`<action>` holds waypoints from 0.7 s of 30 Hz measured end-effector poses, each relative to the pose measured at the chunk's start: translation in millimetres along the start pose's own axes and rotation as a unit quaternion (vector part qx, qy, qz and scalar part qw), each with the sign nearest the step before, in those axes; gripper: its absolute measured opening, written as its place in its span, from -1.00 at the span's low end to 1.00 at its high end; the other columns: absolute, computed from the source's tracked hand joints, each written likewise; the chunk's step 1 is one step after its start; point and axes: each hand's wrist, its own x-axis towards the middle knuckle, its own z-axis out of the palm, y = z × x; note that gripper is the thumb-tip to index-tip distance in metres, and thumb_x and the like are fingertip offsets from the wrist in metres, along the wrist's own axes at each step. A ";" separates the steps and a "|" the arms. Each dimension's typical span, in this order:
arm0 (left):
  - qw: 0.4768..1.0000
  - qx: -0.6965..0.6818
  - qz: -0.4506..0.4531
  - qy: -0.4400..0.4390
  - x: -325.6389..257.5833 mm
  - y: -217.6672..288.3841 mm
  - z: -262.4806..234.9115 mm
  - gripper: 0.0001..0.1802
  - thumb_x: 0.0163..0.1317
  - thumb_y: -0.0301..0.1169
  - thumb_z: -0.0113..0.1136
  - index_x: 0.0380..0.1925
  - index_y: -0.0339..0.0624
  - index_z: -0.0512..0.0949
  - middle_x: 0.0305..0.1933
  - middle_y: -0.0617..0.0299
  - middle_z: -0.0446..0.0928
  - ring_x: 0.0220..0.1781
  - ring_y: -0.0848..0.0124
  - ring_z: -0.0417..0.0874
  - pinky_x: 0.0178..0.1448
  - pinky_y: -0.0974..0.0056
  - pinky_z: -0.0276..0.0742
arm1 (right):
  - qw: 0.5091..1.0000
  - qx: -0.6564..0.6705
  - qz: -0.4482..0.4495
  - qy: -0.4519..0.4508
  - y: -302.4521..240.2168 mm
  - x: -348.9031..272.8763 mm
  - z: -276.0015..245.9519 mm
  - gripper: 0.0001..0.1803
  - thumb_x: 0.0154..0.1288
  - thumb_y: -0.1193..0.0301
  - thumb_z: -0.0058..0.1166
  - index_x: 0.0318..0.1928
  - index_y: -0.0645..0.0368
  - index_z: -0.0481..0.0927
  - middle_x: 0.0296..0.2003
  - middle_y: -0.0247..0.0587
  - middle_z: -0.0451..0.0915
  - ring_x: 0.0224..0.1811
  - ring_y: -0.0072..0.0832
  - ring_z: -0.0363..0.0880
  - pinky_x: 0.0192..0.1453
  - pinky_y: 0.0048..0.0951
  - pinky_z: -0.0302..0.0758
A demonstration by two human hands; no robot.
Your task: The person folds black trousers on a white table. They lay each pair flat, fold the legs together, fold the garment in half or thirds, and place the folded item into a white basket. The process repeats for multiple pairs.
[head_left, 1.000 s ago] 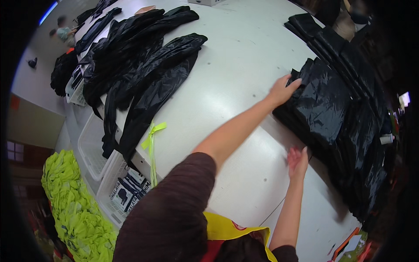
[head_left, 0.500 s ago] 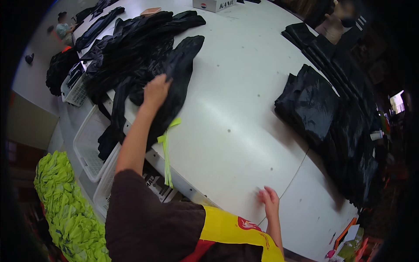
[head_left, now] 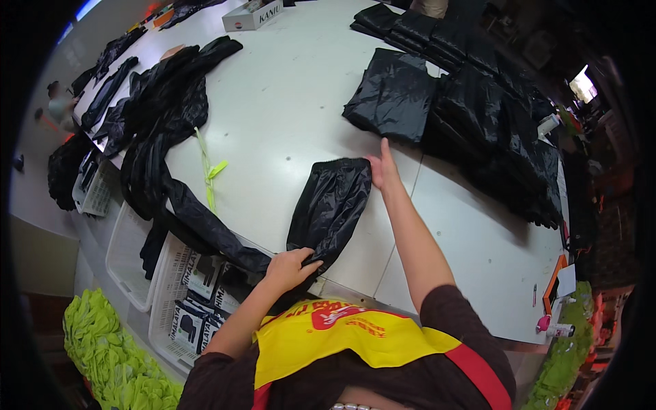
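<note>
Black trousers (head_left: 331,205) with a gathered waistband lie in front of me on the white table (head_left: 273,116). One long leg trails left toward the heap of black clothes (head_left: 167,89). My left hand (head_left: 290,270) grips the near part of the trousers, its fingers over the cloth. Beside the waistband's right corner is my right hand (head_left: 385,169), fingers stretched out and touching the edge. Part of the trousers near my body is hidden by my left hand and arm.
Stacks of folded black garments (head_left: 393,92) line the right side. A neon-yellow strip (head_left: 210,171) lies left of the trousers. White baskets (head_left: 130,256) with packaged goods stand below the left table edge, near a neon-yellow cloth pile (head_left: 109,348). A box (head_left: 253,15) stands far back.
My left hand has come back from the heap toward me with the trousers. My right hand has moved up to the waistband. The view has turned rightward.
</note>
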 end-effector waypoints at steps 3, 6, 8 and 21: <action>0.994 0.028 0.033 0.096 -2.8 -19.7 29.8 -0.65 0.07 -0.10 0.22 -0.31 -0.14 0.59 -0.40 0.02 0.59 -0.35 0.07 0.61 -0.31 0.16 0.52 | 0.970 0.216 -0.073 -0.087 -25.1 18.2 51.8 -0.44 0.24 0.25 0.11 0.16 0.23 0.26 0.00 -0.02 0.38 -0.02 -0.14 0.39 0.17 -0.08 0.36; 0.994 0.031 0.030 0.098 -2.2 -17.5 33.1 -0.67 0.05 -0.10 0.24 -0.35 -0.11 0.59 -0.43 0.07 0.58 -0.39 0.11 0.61 -0.36 0.16 0.51 | 0.958 0.273 -0.074 0.037 -48.4 37.9 76.9 -0.62 0.27 0.38 0.04 0.05 0.21 0.34 -0.05 -0.08 0.43 -0.13 -0.18 0.45 -0.04 -0.16 0.50; 0.994 0.024 0.025 0.108 -3.7 -22.7 35.4 -0.67 0.04 -0.11 0.25 -0.36 -0.14 0.59 -0.43 0.07 0.58 -0.40 0.11 0.61 -0.37 0.17 0.51 | 0.949 0.296 -0.100 0.044 -62.1 50.5 89.6 -0.65 0.26 0.42 0.02 0.03 0.23 0.34 -0.06 -0.05 0.43 -0.17 -0.20 0.47 -0.13 -0.19 0.55; 0.994 -0.028 0.049 0.094 5.4 -33.9 38.2 -0.70 -0.03 -0.19 0.30 -0.45 -0.22 0.60 -0.51 0.07 0.56 -0.49 0.15 0.60 -0.45 0.23 0.48 | 0.989 0.023 -0.109 0.096 -95.8 54.2 79.5 -0.47 0.35 0.21 -0.05 0.09 0.42 0.22 -0.02 0.09 0.38 -0.08 -0.17 0.49 -0.06 -0.15 0.58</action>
